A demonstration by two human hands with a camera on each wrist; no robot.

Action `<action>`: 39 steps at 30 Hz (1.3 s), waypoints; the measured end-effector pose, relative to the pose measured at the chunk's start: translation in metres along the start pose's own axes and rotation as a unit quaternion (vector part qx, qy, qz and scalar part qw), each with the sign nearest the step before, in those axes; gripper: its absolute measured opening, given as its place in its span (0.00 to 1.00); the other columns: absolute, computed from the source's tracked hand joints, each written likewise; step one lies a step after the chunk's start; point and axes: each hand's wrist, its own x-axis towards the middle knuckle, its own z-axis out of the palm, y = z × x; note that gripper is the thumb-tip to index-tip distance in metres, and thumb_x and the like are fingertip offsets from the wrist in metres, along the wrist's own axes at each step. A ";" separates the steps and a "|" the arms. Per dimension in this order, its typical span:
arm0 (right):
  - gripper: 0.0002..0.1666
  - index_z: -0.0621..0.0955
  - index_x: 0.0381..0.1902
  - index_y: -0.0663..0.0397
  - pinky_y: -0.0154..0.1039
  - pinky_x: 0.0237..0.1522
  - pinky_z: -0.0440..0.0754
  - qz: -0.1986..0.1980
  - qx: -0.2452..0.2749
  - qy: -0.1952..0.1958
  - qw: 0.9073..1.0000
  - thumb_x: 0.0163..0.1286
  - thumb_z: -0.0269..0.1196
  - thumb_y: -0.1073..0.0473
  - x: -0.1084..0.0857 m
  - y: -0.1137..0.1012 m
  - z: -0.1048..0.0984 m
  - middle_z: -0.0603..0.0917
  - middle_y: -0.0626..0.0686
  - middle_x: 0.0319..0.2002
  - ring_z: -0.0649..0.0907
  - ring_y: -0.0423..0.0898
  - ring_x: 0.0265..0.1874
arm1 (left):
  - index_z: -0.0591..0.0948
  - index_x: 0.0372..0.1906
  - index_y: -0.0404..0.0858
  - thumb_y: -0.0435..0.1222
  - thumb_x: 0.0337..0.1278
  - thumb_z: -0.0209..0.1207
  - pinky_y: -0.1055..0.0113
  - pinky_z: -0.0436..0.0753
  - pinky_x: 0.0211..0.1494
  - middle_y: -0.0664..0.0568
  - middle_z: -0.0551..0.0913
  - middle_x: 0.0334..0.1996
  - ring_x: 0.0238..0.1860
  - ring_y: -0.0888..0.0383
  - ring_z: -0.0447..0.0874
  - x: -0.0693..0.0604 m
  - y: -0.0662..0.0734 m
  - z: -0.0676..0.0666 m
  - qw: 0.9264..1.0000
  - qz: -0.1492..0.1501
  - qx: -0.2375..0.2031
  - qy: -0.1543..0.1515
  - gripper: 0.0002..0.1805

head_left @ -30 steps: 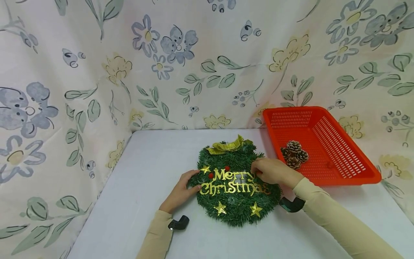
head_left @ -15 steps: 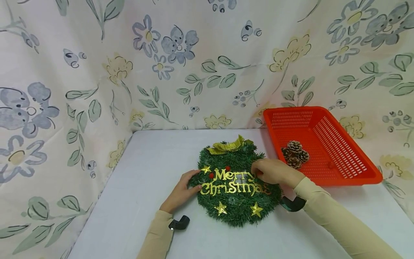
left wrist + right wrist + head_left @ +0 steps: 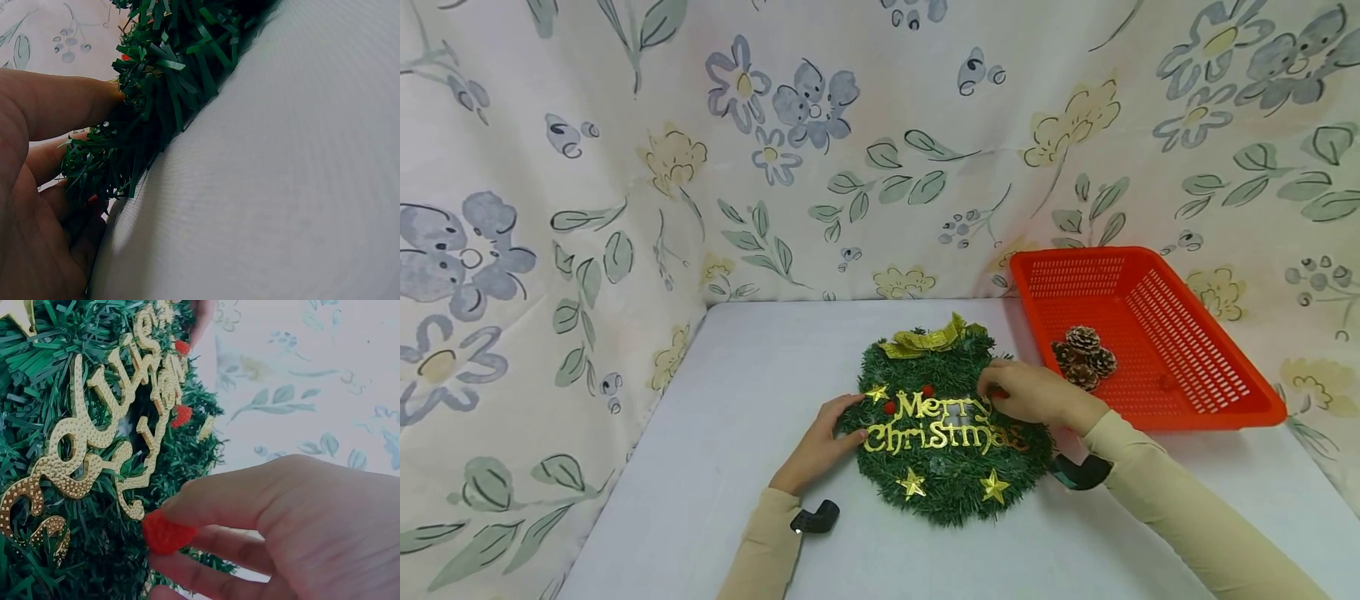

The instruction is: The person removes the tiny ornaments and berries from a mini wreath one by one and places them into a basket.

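A green tinsel Christmas wreath (image 3: 951, 507) lies flat on the table, with gold "Merry Christmas" lettering (image 3: 946, 435), gold stars and a gold bow (image 3: 925, 339). At its left edge my left hand (image 3: 820, 443) grips the tinsel, thumb and fingers on either side of it in the left wrist view. Between thumb and fingers of my right hand (image 3: 1033, 395) is a small red ball (image 3: 167, 532), pinched against the tinsel at the wreath's right side, beside the lettering's end. Two similar red balls (image 3: 182, 415) sit among the greenery near the lettering.
A red plastic basket (image 3: 1206, 350) stands at the right behind my right forearm. Inside it are several pine cones (image 3: 1082, 358) and a small red ball (image 3: 1167, 382). White cloth covers the table (image 3: 760, 367); a floral curtain (image 3: 865, 225) hangs behind.
My right hand has shifted slightly up and left over the wreath, and the red ball in its fingers now shows in the head view. The left hand and wreath stay put.
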 end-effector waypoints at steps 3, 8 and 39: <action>0.10 0.85 0.46 0.54 0.40 0.41 0.83 -0.001 0.022 0.006 1.000 0.68 0.65 0.66 0.000 0.000 -0.001 0.83 0.51 0.46 0.81 0.43 0.39 | 0.67 0.76 0.49 0.42 0.68 0.63 0.39 0.58 0.80 0.43 0.60 0.78 0.80 0.42 0.54 0.000 -0.001 0.000 1.000 -0.006 -0.001 0.001 0.34; 0.11 0.84 0.48 0.56 0.40 0.43 0.84 0.000 0.062 0.018 0.998 0.69 0.66 0.66 -0.001 0.000 -0.005 0.84 0.52 0.45 0.81 0.42 0.40 | 0.67 0.76 0.50 0.42 0.68 0.63 0.38 0.58 0.80 0.43 0.60 0.78 0.80 0.42 0.54 0.000 0.000 0.000 1.000 -0.009 -0.002 0.002 0.34; 0.16 0.85 0.54 0.53 0.35 0.44 0.85 0.112 0.207 0.143 0.961 0.72 0.66 0.52 -0.014 0.009 -0.039 0.88 0.54 0.47 0.86 0.49 0.45 | 0.67 0.76 0.51 0.41 0.67 0.63 0.39 0.57 0.80 0.45 0.60 0.78 0.80 0.44 0.54 -0.001 0.001 0.000 1.000 -0.016 -0.002 0.004 0.34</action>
